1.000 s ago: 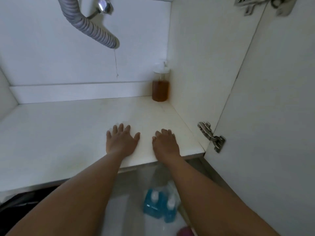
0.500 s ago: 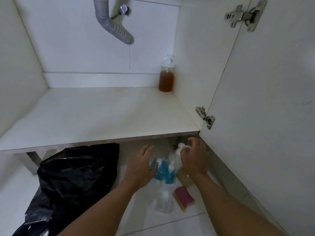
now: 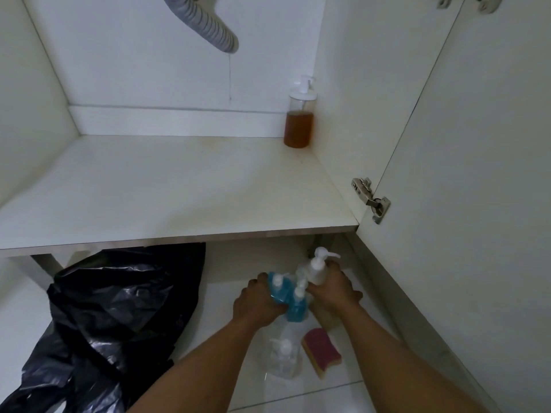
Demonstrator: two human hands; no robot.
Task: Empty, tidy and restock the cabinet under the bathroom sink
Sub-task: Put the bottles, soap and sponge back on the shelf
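On the floor just in front of the open cabinet, below the front edge of its shelf [image 3: 179,189], I have both hands on a cluster of bottles. My left hand [image 3: 258,302] has its fingers curled round one of two blue bottles [image 3: 280,289], white-capped and close together. My right hand [image 3: 334,290] has its fingers wrapped round a clear pump bottle [image 3: 316,269], upright, with its white nozzle pointing right. Nearer me on the tiles lie a second clear dispenser [image 3: 283,359] and a pink-and-yellow sponge [image 3: 320,351]. A black bin bag [image 3: 119,308] slumps to the left. On the shelf an amber pump bottle [image 3: 299,126] stands in the back right corner, below the grey drain hose [image 3: 205,22].

I judge the step to be restocking: lifting these bottles onto the shelf. To do it well I would keep each bottle upright, grip the body rather than the pump head, clear the shelf's front edge before moving in, and set them beside the amber one.

I can read no brand, label or writing on any bottle.
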